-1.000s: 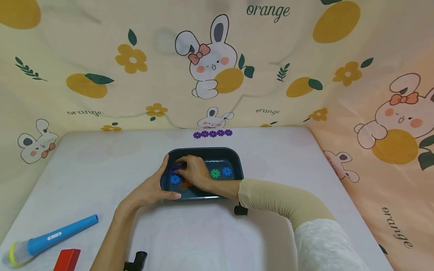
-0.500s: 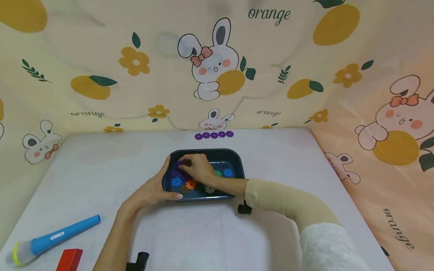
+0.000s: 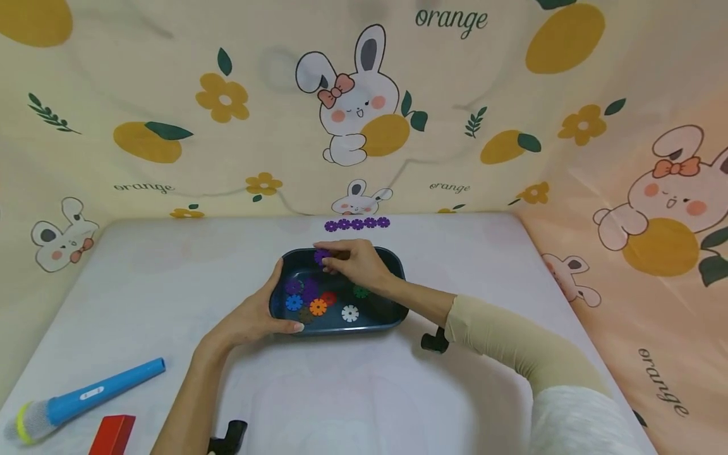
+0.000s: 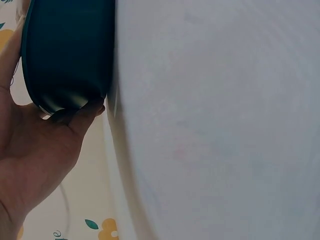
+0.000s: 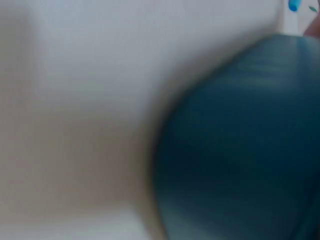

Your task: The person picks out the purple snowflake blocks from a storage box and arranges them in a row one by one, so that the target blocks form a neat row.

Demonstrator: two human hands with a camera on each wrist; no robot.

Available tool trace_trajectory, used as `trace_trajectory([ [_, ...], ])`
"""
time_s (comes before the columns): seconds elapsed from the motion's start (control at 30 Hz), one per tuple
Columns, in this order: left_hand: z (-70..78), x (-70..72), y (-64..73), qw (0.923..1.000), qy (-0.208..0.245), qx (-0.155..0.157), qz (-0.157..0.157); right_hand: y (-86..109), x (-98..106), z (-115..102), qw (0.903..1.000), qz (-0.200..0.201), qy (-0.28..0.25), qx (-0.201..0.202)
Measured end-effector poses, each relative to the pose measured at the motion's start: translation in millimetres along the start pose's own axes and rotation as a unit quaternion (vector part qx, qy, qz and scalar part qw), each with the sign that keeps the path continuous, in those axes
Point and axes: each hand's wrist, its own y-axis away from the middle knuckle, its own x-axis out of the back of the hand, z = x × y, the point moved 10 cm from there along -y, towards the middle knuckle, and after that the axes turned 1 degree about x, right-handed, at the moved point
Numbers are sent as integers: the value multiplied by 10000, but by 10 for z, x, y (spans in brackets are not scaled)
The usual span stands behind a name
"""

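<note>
A dark blue tray (image 3: 392, 308) sits mid-table and holds several flower-shaped plastic pieces: purple (image 3: 301, 287), blue (image 3: 293, 303), orange (image 3: 318, 307), red (image 3: 328, 297), white (image 3: 349, 313) and green (image 3: 361, 292). My left hand (image 3: 258, 313) grips the tray's near left corner, thumb on the front wall; the left wrist view shows the tray's outer wall (image 4: 65, 55) against the palm. Over the tray's far edge, my right hand (image 3: 347, 260) pinches a purple piece (image 3: 321, 255). A row of joined purple pieces (image 3: 357, 224) lies at the table's back edge. The right wrist view is a blur of tray wall (image 5: 240, 145).
A blue brush with a grey head (image 3: 79, 400) and a red block (image 3: 112, 435) lie at the near left of the white table (image 3: 483, 265). Small black objects sit by my right forearm (image 3: 435, 342) and at the near edge (image 3: 227, 437). Printed cloth walls close in the back and right.
My right hand lifted out of the tray's left side and moved toward the far edge with a purple piece pinched. More pieces in the tray are uncovered. The left hand stayed put.
</note>
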Motion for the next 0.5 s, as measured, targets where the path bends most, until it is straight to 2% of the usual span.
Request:
trace_trajectory([
  [0.33,-18,-2,-6,9997,-78,237,25,-1,641,312,9957,466,-19,-798],
  [0.5,-18,-8,-9,9997,-55,241,0,20,922,520,9910,628,32,-1182],
])
